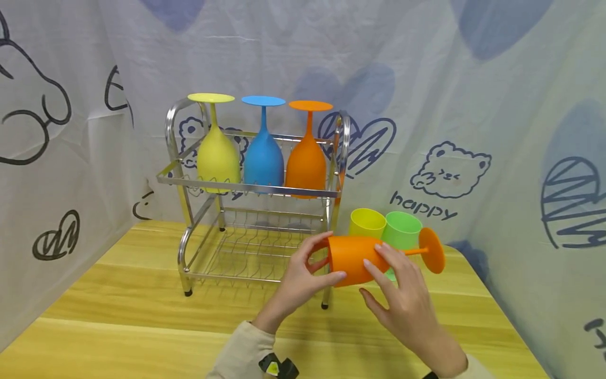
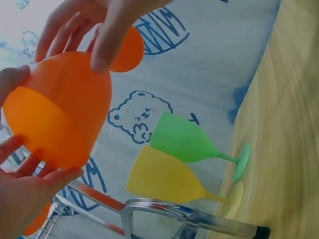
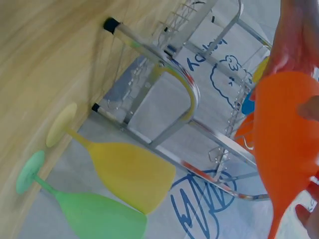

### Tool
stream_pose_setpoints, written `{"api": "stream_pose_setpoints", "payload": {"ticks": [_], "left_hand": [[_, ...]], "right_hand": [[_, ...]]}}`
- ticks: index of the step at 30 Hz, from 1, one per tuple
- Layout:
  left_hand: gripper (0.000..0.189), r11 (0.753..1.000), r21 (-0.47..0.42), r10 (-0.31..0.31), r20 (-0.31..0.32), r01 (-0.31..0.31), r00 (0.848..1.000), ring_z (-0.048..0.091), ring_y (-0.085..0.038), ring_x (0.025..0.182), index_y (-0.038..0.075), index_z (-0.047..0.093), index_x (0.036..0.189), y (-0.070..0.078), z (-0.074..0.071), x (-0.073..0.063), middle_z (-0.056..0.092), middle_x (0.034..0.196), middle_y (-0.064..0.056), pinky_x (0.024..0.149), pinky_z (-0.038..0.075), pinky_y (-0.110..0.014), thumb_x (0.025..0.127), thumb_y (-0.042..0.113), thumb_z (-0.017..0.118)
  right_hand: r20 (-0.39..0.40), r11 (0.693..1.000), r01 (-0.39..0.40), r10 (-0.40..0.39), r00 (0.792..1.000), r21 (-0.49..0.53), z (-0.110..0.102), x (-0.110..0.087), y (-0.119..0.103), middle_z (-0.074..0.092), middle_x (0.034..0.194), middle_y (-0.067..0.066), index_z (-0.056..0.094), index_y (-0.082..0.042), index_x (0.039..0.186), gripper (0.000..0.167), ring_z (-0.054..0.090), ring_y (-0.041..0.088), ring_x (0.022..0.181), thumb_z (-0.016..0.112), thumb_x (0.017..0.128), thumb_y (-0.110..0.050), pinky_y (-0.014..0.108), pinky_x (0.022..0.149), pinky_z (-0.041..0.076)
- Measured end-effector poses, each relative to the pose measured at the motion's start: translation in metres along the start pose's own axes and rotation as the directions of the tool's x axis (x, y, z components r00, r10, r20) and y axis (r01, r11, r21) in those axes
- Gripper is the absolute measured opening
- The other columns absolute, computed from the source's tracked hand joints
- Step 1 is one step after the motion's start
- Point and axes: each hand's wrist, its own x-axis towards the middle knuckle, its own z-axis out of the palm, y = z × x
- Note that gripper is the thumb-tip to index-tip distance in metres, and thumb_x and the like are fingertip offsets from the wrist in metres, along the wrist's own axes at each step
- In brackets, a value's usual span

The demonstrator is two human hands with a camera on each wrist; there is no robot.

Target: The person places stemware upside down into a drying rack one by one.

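An orange goblet (image 1: 355,258) is held sideways in the air, its mouth toward the left and its foot to the right. My left hand (image 1: 307,271) grips it at the rim, thumb in front and fingers around the mouth. Around the lower bowl near the stem is my right hand (image 1: 402,300), its fingers on the bowl. In the left wrist view, the bowl of the orange goblet (image 2: 84,94) lies between both hands. Upside down on the upper tier of a metal dish rack (image 1: 255,187) stand a yellow goblet (image 1: 218,155), a blue goblet (image 1: 263,160) and another orange goblet (image 1: 306,166).
Upright on the wooden table (image 1: 142,316), right of the rack, stand a yellow goblet (image 3: 129,169) and a green goblet (image 3: 99,214), side by side. The rack's lower wire tier (image 1: 255,252) holds no goblets. A patterned cloth (image 1: 473,121) hangs behind and at the sides.
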Motion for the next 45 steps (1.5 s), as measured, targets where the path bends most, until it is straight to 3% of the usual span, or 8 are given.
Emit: {"api": "stream_pose_setpoints", "payload": {"ticks": [6,10,12,16,18,21,38,45], "left_hand": [[0.066,0.98,-0.189,-0.08,-0.08,0.064,0.994,0.044,-0.032,0.125,0.0,0.041,0.141,-0.003,-0.003,0.0,0.044,0.137,-0.018,0.097,0.048,-0.037,0.084,0.007,0.073],[0.066,0.95,-0.29,-0.149,-0.107,0.113,0.983,0.044,-0.03,0.125,0.003,0.039,0.144,-0.002,-0.004,0.0,0.042,0.139,-0.016,0.095,0.05,-0.034,0.085,0.007,0.068],[0.066,0.938,-0.321,-0.171,-0.105,0.13,0.98,0.046,-0.029,0.124,0.004,0.038,0.145,-0.002,-0.004,0.0,0.042,0.14,-0.016,0.095,0.049,-0.033,0.085,0.007,0.066],[0.066,0.908,-0.387,-0.198,-0.065,0.158,0.978,0.048,-0.028,0.122,0.001,0.034,0.146,-0.003,-0.004,-0.002,0.041,0.14,-0.018,0.097,0.048,-0.035,0.086,0.009,0.061],[0.066,0.895,-0.413,-0.206,-0.04,0.171,0.978,0.049,-0.027,0.122,0.0,0.033,0.146,-0.004,-0.004,-0.003,0.042,0.139,-0.018,0.097,0.048,-0.036,0.086,0.009,0.061],[0.067,0.882,-0.436,-0.203,-0.011,0.178,0.979,0.049,-0.025,0.121,-0.002,0.032,0.146,-0.007,-0.004,-0.005,0.042,0.138,-0.017,0.098,0.047,-0.035,0.086,0.009,0.061],[0.066,0.989,-0.1,-0.108,0.037,0.111,0.993,0.034,-0.036,0.135,-0.002,0.029,0.149,-0.011,-0.028,-0.016,0.033,0.151,-0.019,0.107,0.037,-0.045,0.093,0.016,0.058],[0.055,0.975,0.138,-0.158,-0.124,0.175,0.98,0.048,-0.038,0.124,0.0,0.039,0.145,-0.002,-0.067,-0.028,0.042,0.145,-0.019,0.098,0.047,-0.041,0.094,0.006,0.059]], "right_hand": [[-0.184,0.997,0.038,-0.024,0.983,0.073,0.008,-0.006,-0.007,0.058,0.114,0.031,0.064,0.007,0.106,0.038,0.056,0.043,0.098,0.054,0.099,-0.028,0.027,0.105,0.036],[-0.09,0.936,-0.216,0.249,0.964,0.277,0.01,-0.012,-0.016,0.056,0.122,0.028,0.054,0.012,0.122,0.044,0.055,0.033,0.107,0.061,0.096,-0.023,0.02,0.101,0.041],[0.094,0.771,-0.454,0.464,0.881,0.447,0.007,-0.011,-0.021,0.051,0.133,0.023,0.043,0.008,0.136,0.051,0.053,0.021,0.115,0.063,0.095,-0.017,0.018,0.098,0.042],[0.441,0.24,-0.759,0.692,0.571,0.605,0.002,0.001,-0.025,0.036,0.148,0.017,0.022,-0.001,0.151,0.066,0.047,0.005,0.12,0.058,0.096,-0.007,0.019,0.095,0.045],[0.508,0.081,-0.76,0.698,0.505,0.645,0.001,0.006,-0.024,0.033,0.148,0.019,0.017,-0.001,0.151,0.064,0.049,0.008,0.12,0.053,0.098,-0.005,0.024,0.097,0.046],[0.528,-0.024,-0.714,0.691,0.494,0.7,0.002,0.012,-0.023,0.037,0.145,0.019,0.02,0.0,0.149,0.06,0.051,0.013,0.12,0.052,0.098,-0.004,0.029,0.097,0.047],[0.465,-0.016,-0.722,0.775,0.428,0.691,0.013,0.009,-0.023,0.052,0.129,0.007,0.036,-0.002,0.14,0.055,0.056,0.018,0.114,0.06,0.091,0.002,0.026,0.097,0.047],[0.458,0.01,-0.74,0.78,0.427,0.673,0.019,0.0,-0.024,0.057,0.124,0.003,0.041,-0.004,0.135,0.055,0.057,0.015,0.111,0.065,0.086,0.006,0.027,0.092,0.051]]}}
